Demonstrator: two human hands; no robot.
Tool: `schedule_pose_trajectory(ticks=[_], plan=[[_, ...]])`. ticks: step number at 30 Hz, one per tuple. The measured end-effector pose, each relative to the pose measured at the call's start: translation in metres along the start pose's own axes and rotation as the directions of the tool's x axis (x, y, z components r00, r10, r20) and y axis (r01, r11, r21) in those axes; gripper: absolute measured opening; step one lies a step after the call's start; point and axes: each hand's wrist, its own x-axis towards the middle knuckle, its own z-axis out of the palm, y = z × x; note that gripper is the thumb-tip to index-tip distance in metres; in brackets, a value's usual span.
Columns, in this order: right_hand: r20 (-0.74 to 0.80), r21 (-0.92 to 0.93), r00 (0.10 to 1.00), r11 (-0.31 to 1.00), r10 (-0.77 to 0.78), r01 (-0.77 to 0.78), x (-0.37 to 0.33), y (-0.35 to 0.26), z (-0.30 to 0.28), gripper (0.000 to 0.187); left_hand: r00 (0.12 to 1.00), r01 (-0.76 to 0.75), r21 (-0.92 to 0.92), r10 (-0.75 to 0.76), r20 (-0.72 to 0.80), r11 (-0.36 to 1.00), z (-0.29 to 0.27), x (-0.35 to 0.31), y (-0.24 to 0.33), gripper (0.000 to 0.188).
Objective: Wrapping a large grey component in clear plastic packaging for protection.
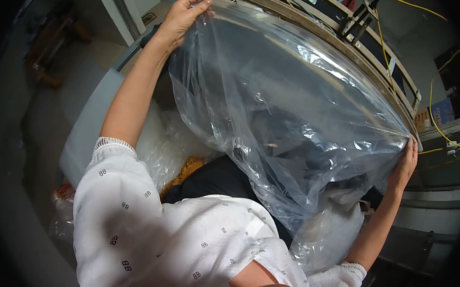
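Film [285, 103]: because its edge was held at two places, it hung spread along the frame's [359, 54] near side.
Left hand [186, 13]: by the frame's left end, fingers pinching film, apparently for tension.
Right hand [407, 161]: by the frame's right end, fingertips gripping film, seemingly to straighten the edge.

Clear plastic sheeting [284, 82] blocks passage between the hands [184, 19] [406, 160].

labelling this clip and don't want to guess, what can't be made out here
Head view, right hand: some fingers are hidden by the hand itself.
Head view, black cloth at the lap: partly obscured by creased, shiny clear plastic film.
Head view, orange thing: partly behind the black cloth; kind unclear.
Head view, brown object, upper left: too dark and blurred.
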Motion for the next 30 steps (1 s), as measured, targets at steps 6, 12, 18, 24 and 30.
schedule_pose_trajectory(ticks=[6, 12, 18, 24, 30], plan=[[-0.202, 0.014, 0.975, 0.995, -0.097, 0.102, 0.029, -0.003, -0.026, 0.024, 0.999, -0.035, -0.088, 0.033, -0.026, 0.995, 0.041, 0.021, 0.014, 0.020], [-0.219, -0.389, 0.928, 0.900, -0.300, 0.199, 0.049, 0.061, -0.073, 0.020, 0.995, 0.097, -0.102, -0.097, 0.001, 0.990, 0.064, 0.025, 0.007, 0.019], [-0.216, -0.451, 0.940, 0.881, -0.264, 0.144, 0.061, 0.126, -0.078, 0.019, 0.991, -0.128, 0.093, 0.131, -0.029, 0.987, 0.080, 0.044, -0.054, 0.019], [-0.299, -0.498, 0.926, 0.866, -0.230, 0.054, 0.061, 0.183, -0.055, 0.025, 0.932, -0.030, 0.343, 0.149, -0.329, 0.939, 0.102, 0.061, -0.137, 0.015], [-0.298, -0.590, 0.931, 0.808, -0.212, -0.004, 0.084, 0.178, -0.036, 0.025, 0.872, -0.059, 0.558, 0.315, -0.375, 0.827, 0.104, 0.090, -0.162, 0.021]])
